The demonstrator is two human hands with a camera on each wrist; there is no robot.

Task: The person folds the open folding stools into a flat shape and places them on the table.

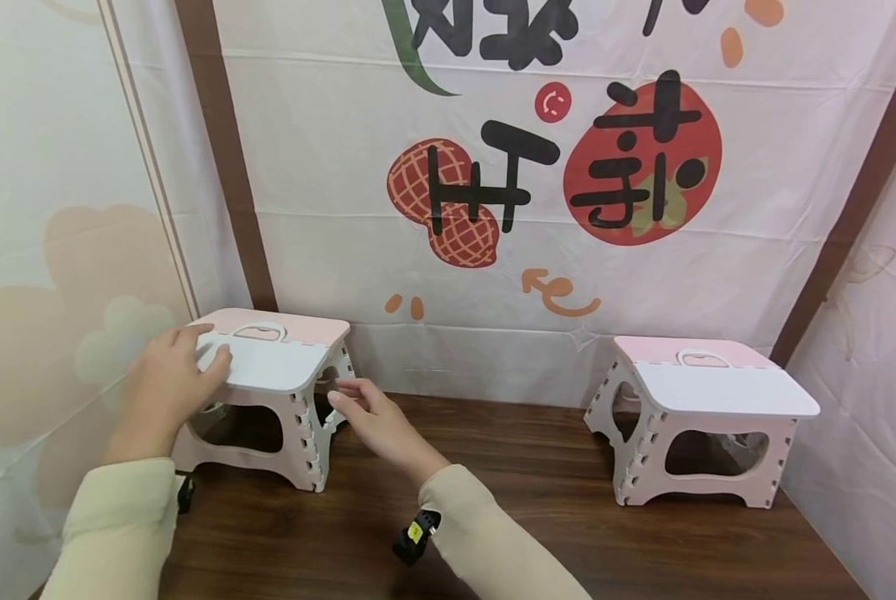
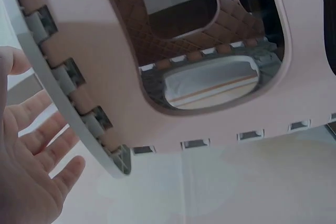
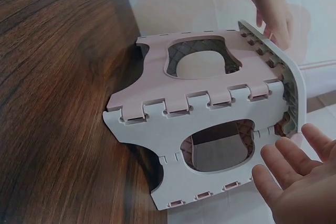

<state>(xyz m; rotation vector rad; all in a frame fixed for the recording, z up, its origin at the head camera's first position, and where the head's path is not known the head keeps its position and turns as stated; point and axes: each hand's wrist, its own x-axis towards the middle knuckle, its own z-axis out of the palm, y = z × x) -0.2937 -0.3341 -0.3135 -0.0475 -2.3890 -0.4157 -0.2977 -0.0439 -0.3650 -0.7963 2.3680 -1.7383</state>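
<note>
A pink and white folding step stool (image 1: 267, 367) stands unfolded on the dark wooden surface at the left, with a white carry handle on its top. My left hand (image 1: 177, 371) is over the top's left edge, fingers spread and relaxed; the left wrist view shows the fingers (image 2: 47, 135) beside the rim of the stool top. My right hand (image 1: 376, 421) is at the stool's right side, fingers loosely extended. In the right wrist view the fingers of the right hand (image 3: 310, 182) lie near the top's edge and the white side legs. Neither hand grips anything.
A second pink and white folding stool (image 1: 718, 417) stands unfolded at the right. Behind both hangs a white printed cloth (image 1: 327, 208), with more cloth at the left and right sides. The dark wood surface (image 1: 493, 467) runs between the stools.
</note>
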